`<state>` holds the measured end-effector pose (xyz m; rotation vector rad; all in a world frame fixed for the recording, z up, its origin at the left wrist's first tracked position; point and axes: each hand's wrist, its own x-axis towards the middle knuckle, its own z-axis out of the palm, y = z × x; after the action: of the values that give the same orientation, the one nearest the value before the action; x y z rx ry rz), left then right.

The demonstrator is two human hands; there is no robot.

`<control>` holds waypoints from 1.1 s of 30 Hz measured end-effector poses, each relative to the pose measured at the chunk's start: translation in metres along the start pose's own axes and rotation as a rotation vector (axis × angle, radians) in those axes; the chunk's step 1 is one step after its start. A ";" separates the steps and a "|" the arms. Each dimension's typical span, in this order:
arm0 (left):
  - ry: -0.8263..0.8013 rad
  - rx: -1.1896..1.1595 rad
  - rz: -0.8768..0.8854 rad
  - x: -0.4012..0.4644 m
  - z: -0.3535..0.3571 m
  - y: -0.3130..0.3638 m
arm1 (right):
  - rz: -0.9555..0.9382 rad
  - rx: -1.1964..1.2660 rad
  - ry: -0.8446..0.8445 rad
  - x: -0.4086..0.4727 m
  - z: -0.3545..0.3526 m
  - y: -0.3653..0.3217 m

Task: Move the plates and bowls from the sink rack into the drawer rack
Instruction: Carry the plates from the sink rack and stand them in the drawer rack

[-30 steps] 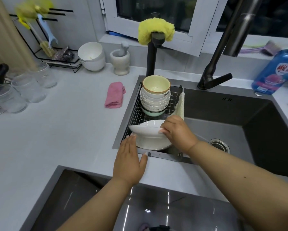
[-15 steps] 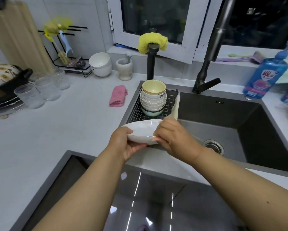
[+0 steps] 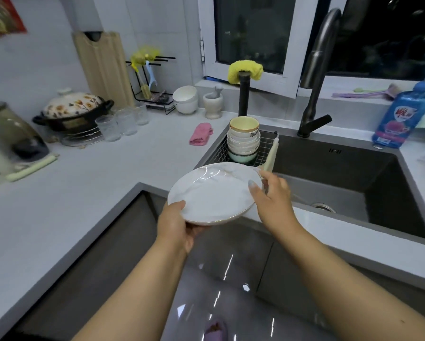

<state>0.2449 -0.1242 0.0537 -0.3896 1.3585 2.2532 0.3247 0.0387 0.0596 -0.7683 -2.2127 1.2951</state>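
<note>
Standing right by the counter here. The big grey sink [image 3: 354, 183] is taking up most of the right side, and the wire sink rack [image 3: 221, 151] is sitting in its left end with a tall stack of bowls [image 3: 243, 141] still waiting in it. A second ago the plate [image 3: 213, 193] was lying low in that rack with only the right hand on it and the left hand flat on the counter edge; now it's up and out, hovering over the counter lip in front of the rack, face-up and tilting a bit toward the person.

Both hands are on it now. The left hand [image 3: 174, 225] is cupping the near rim from underneath, thumb curled over the top edge. The right hand [image 3: 273, 198] is pinching the far-right rim, thumb lying on the plate's face with the fingers tucked behind — so a proper two-handed carry.

So plate number one is clear of the rack, and I'd guess the carrying part is starting. The drawer rack isn't showing anywhere I can see — just glossy dark cabinet fronts [image 3: 206, 279] below the hands, so presumably it's down there somewhere. Bowls are all still to go, so this job's barely begun.

Little stuff: a pink cloth [image 3: 200, 137] is lying on the counter just left of the sink.
</note>
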 end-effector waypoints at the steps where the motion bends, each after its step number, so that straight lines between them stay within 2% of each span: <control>1: 0.011 -0.013 0.018 -0.012 -0.006 -0.002 | 0.056 0.116 -0.053 -0.009 0.000 -0.003; 5: 0.073 -0.067 0.068 -0.061 -0.030 -0.008 | 0.277 0.632 -0.324 -0.046 0.003 -0.018; 8: 0.104 -0.106 0.092 -0.090 -0.053 -0.007 | 0.350 0.762 -0.378 -0.072 0.011 -0.032; 15: 0.249 -0.167 0.115 -0.147 -0.115 0.004 | 0.312 0.738 -0.532 -0.126 0.041 -0.069; 21: 0.479 -0.071 0.095 -0.185 -0.189 0.002 | 0.317 0.653 -0.651 -0.174 0.081 -0.093; 26: 0.707 0.077 0.097 -0.215 -0.273 0.002 | 0.311 0.543 -0.774 -0.225 0.127 -0.114; 33: 0.977 0.060 0.134 -0.275 -0.415 -0.012 | 0.289 0.342 -1.024 -0.324 0.203 -0.142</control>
<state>0.4827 -0.5558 -0.0194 -1.5549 1.9137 2.1689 0.4019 -0.3617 0.0586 -0.2967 -2.4858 2.5514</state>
